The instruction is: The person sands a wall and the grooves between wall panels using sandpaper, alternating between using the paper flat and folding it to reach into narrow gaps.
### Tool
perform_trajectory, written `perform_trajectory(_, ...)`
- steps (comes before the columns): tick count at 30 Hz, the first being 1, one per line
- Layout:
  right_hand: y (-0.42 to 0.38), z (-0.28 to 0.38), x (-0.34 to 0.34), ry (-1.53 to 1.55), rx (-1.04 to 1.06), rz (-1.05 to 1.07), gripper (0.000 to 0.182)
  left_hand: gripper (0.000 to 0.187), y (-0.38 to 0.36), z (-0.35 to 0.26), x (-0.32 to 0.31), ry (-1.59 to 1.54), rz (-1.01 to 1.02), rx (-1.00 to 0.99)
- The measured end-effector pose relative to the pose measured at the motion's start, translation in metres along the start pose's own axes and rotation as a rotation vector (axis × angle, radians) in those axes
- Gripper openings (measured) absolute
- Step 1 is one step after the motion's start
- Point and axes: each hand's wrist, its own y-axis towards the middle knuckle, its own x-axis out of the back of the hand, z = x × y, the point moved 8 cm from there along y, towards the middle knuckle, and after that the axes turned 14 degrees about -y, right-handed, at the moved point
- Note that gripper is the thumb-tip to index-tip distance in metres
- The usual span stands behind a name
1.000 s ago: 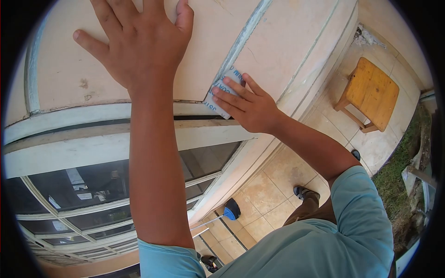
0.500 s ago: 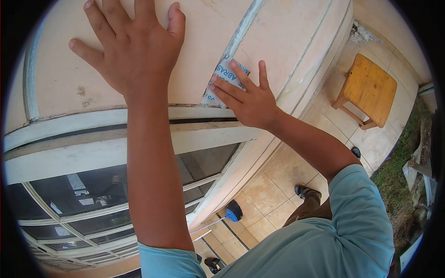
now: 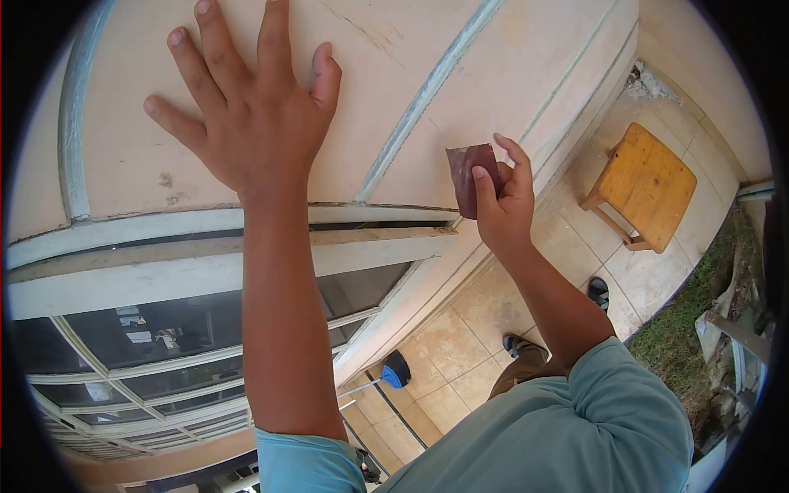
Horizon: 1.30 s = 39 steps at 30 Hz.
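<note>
My left hand (image 3: 259,123) lies flat with spread fingers on the pale pink wall (image 3: 362,99) above the window. In my right hand (image 3: 508,201) is a folded piece of sandpaper (image 3: 468,181), gripped between thumb and fingers, its dark reddish-brown grit side facing me. The sandpaper is lifted off the wall, to the right of a bluish-white strip (image 3: 431,94) that runs slantwise up the wall. A second strip (image 3: 74,123) of that kind stands left of my left hand.
Below the wall is a white-framed window (image 3: 156,329) with dark panes. On the tiled floor (image 3: 444,345) are a wooden stool (image 3: 645,185) at the right and a blue-and-black broom head (image 3: 395,370). Grass (image 3: 686,316) and debris lie beyond the tile edge.
My right hand has come away from the lower end of the strip, moved right and turned over, bringing the sandpaper's grit side into view. My left hand stays flat on the wall.
</note>
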Motion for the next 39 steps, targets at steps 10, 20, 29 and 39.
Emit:
perform_trajectory(10, 0.025, 0.013, -0.015, 0.461, -0.248, 0.447, 0.033, 0.057, -0.003, 0.002, -0.002, -0.079, 0.034, 0.063)
perform_trajectory(20, 0.069, 0.075, -0.026, -0.549, 0.372, 0.264, 0.021, 0.057, -0.003, 0.002, -0.003, -0.059, 0.074, 0.063)
perform_trajectory(29, 0.080, 0.078, -0.034, -0.707, 0.494, 0.048, 0.015, 0.058, -0.004, 0.003, -0.002, -0.070, 0.074, 0.063)
perform_trajectory(39, 0.070, 0.059, -0.027, -0.081, 0.173, -0.043, 0.045, 0.058, -0.003, 0.002, 0.000, -0.062, 0.089, 0.063)
